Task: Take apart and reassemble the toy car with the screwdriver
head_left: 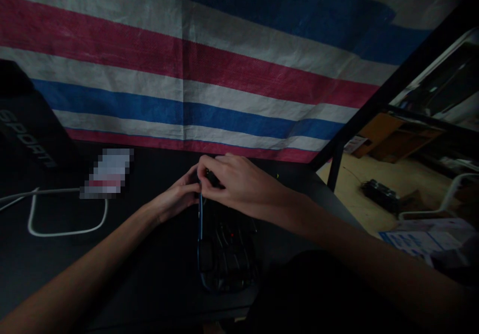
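A dark toy car [228,259] with a blue edge lies on the black table [149,264], its near end towards me. One wheel shows on its left side, and a tiny red spot is on its dark face. My left hand [179,197] is closed at the car's far left corner, thumb and fingers against it. Over the same far end, my right hand [235,179] curls with thumb and forefinger pinched together. Whatever lies between those fingertips is hidden in the dark and behind the hand.
A striped woven sheet [239,75] hangs behind the table. On the left stand a black box [30,119] with pale lettering, a white cable [67,233] and a blurred-out card [108,172]. A dark frame post [374,99] rises on the right; clutter lies on the floor beyond.
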Demonstrator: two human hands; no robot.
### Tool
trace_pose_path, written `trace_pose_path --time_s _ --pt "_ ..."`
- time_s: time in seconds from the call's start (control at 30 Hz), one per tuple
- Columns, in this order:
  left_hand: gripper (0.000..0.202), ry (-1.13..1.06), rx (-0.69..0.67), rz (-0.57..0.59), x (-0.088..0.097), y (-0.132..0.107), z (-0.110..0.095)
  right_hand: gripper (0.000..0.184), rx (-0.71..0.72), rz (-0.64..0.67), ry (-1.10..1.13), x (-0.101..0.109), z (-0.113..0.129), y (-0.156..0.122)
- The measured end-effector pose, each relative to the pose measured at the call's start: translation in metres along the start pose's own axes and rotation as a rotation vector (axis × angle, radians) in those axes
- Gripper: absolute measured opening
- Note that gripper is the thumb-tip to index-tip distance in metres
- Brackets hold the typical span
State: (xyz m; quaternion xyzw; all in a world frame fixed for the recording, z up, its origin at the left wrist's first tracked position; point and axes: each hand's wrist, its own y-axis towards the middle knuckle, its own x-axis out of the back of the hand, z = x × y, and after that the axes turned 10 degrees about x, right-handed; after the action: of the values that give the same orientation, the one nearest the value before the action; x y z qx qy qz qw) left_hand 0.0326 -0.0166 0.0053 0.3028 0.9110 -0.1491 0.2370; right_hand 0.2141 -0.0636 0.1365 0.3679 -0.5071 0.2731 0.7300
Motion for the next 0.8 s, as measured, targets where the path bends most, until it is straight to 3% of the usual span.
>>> trace_pose_path --time_s 0.07,0.23,0.33,0.43,0.53,0.7,0.8 --pt "0.04 -0.005 -0.011 0.004 0.0008 0.0001 0.0004 0.016 0.042 -0.016 0.046 0.0009 -0.0007 -0.0007" --pt "0.056 -0.017 0.0 0.009 0.0026 0.0013 0.0008 0.017 -0.044 0.016 0.042 0.0019 -0.0026 -0.0022" --pt "0.051 -0.007 0.01 0.006 0.0017 0.0015 0.0 0.016 0.028 -0.015 0.049 0.0016 -0.0051 -0.0025" --pt "0.045 0.002 0.008 0.001 0.0001 0.0011 -0.0009 0.02 0.002 -0.001 0.038 0.0012 -0.0071 -0.0019" --pt "0.04 -0.008 0.004 -0.004 -0.0011 0.0003 -0.0015 0.012 0.074 -0.019 0.042 0.0016 -0.0069 -0.0009" --pt "0.051 -0.025 0.007 -0.016 -0.0017 0.0005 -0.0021 0.022 0.021 0.027 -0.003 0.0024 -0.0055 0.0001" --pt "0.05 -0.019 0.016 -0.015 -0.0017 0.001 -0.0024 0.011 0.082 -0.009 0.012 0.0012 -0.0069 -0.0011"
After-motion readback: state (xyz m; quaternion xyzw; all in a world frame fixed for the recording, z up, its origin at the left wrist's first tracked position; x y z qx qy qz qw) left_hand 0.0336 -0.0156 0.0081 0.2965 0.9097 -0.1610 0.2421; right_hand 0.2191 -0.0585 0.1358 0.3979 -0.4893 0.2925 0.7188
